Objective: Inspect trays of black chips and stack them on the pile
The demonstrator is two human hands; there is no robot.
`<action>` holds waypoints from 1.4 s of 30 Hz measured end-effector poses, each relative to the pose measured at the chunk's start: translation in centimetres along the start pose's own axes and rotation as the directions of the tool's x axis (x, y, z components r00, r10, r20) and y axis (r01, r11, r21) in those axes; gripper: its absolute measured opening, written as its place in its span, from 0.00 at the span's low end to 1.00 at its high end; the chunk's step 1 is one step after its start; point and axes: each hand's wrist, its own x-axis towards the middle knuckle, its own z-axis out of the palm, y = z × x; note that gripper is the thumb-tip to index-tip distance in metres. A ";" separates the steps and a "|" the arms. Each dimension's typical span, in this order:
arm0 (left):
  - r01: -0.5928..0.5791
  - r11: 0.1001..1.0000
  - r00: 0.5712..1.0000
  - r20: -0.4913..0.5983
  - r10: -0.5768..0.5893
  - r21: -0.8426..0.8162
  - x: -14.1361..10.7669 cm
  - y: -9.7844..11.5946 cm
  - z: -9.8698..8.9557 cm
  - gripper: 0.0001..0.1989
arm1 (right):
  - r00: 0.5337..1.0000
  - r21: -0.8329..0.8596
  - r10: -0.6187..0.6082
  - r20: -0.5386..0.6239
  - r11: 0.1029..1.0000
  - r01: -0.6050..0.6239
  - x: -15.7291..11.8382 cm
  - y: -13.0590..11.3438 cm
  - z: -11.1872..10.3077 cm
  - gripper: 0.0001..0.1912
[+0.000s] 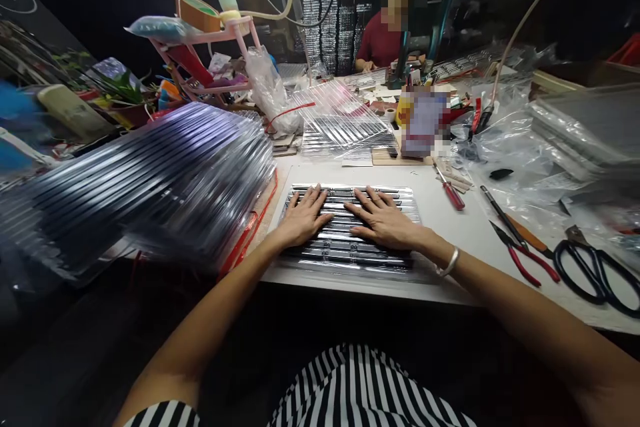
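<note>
A clear plastic tray with rows of dark, slim parts in its grooves lies flat on the white work surface in front of me. My left hand rests palm down on its left half, fingers spread. On the right half, my right hand lies flat in the same way, with its fingers apart. Both hands press on the tray's top and grip nothing. Parts of the rows are hidden beneath my palms. What exactly the slim parts are, I cannot tell.
A big stack of similar trays stands at the left. Pliers, scissors and a red-handled screwdriver lie at the right. Clear empty-looking trays lie behind. A person in a red top sits across. Plastic bags crowd the right.
</note>
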 end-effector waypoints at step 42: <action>-0.188 0.976 0.968 0.190 0.165 0.108 -1.0 4.8 0.0 0.50 | 1.000 0.045 -0.010 0.027 0.999 0.009 -3.4 -1.6 -0.4 0.45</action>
